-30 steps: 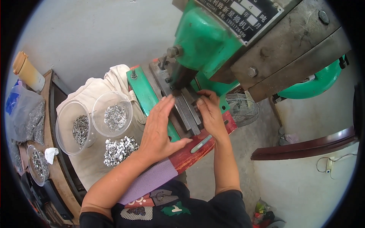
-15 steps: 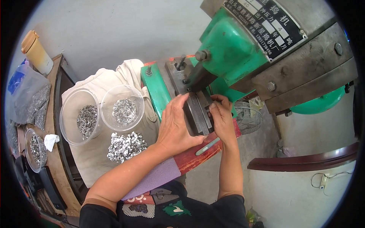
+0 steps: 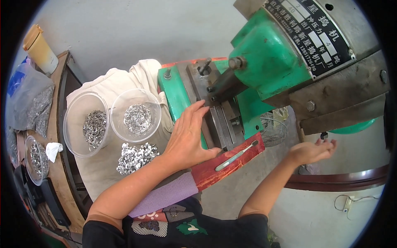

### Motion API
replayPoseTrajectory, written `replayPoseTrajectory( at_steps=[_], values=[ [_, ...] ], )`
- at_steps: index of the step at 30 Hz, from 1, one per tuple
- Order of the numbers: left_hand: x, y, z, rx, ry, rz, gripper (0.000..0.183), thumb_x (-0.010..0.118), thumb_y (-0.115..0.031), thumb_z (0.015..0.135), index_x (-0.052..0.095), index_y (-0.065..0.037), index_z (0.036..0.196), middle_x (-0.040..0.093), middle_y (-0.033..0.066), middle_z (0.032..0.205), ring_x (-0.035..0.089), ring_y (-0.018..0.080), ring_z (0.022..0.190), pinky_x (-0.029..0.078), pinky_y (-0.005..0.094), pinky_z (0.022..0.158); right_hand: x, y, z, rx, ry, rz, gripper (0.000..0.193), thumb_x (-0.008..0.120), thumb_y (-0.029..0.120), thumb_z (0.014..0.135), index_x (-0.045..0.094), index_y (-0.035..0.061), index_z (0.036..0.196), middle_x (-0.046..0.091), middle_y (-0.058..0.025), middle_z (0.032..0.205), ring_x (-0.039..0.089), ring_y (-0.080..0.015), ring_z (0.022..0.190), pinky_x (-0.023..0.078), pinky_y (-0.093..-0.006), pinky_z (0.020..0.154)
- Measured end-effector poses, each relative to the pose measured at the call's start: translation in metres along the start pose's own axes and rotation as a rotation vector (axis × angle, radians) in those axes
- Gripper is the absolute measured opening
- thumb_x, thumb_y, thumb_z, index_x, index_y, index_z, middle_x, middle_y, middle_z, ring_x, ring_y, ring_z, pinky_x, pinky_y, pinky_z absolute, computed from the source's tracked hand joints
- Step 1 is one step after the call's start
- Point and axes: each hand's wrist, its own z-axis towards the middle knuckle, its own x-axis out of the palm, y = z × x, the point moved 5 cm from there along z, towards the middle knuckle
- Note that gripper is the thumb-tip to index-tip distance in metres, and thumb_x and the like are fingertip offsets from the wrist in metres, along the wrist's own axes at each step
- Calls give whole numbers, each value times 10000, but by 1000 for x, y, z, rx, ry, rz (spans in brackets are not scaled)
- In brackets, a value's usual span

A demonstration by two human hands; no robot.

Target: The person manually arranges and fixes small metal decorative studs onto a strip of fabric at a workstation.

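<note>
My left hand (image 3: pixel 185 136) rests along the left side of a dark steel die block (image 3: pixel 221 128) on the bed of a green punch press (image 3: pixel 264 53). Its fingertips reach the block's upper part, and the thumb stretches toward its near end. I see nothing held in it. My right hand (image 3: pixel 313 153) is off to the right, palm turned up, fingers loosely bent and apart, holding nothing visible. A bolt end (image 3: pixel 324 135) on the press's underside shows just above its fingers. In front of the die, a knife-like tool with a pale green handle (image 3: pixel 231 160) lies on the red board (image 3: pixel 209 175).
Left of the press, a beige cloth (image 3: pixel 93 173) carries two clear tubs (image 3: pixel 68 138) (image 3: pixel 157 122) of small metal parts and a heap of silvery pieces (image 3: pixel 136 158). A wooden shelf (image 3: pixel 64 165) stands farther left. A wire fan guard (image 3: pixel 273 129) sits behind the board.
My right hand has left the right side of the die and swung out to the right. My left hand stays at the block. The view has shifted slightly.
</note>
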Motion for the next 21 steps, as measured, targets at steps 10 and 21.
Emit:
replayPoseTrajectory(
  at_steps=[10,21],
  values=[
    [4,3,1,20,-67,19,948,866,-313,578,419,14,1347,379,203,1456,399,400,1346,360,494,1085,16,-55,112,10,213,217,444,552,192,1000,481,-61,1358,593,-196,1267,627,-295,1095,505,-440,990],
    [-3,4,28,52,-136,45,857,820,-248,544,466,58,1263,456,201,1290,482,380,1199,414,436,1000,28,-20,271,96,594,-213,428,591,169,981,514,-42,1346,618,-180,1246,638,-276,1079,537,-397,941]
  ],
)
